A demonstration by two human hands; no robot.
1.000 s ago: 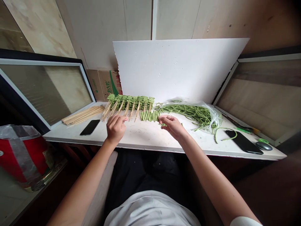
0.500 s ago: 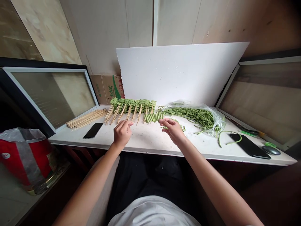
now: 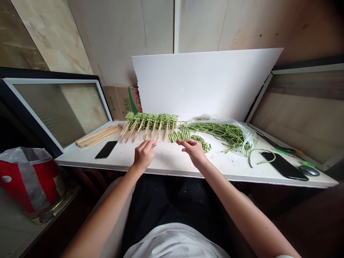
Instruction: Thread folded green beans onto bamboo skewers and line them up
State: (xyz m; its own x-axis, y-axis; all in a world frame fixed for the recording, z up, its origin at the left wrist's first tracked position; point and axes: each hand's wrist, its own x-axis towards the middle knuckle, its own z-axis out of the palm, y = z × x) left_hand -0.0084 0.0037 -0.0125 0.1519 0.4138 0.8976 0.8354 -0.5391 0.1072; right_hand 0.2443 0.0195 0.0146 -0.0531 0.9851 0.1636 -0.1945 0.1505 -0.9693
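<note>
One desk. One bag of long beans, back edge, right half. One stack of bean skewers, back edge, left half; count unclear. One stick bundle, left edge. One held skewer over desk middle. Hands apart: left hand pinching bare end, right hand touching beans, grip unclear. Two phones: one near left edge, one near front right corner. One cut-bean pile beside right hand.

Green bean pieces, side by side on thin skewer, held slightly tilted
</note>
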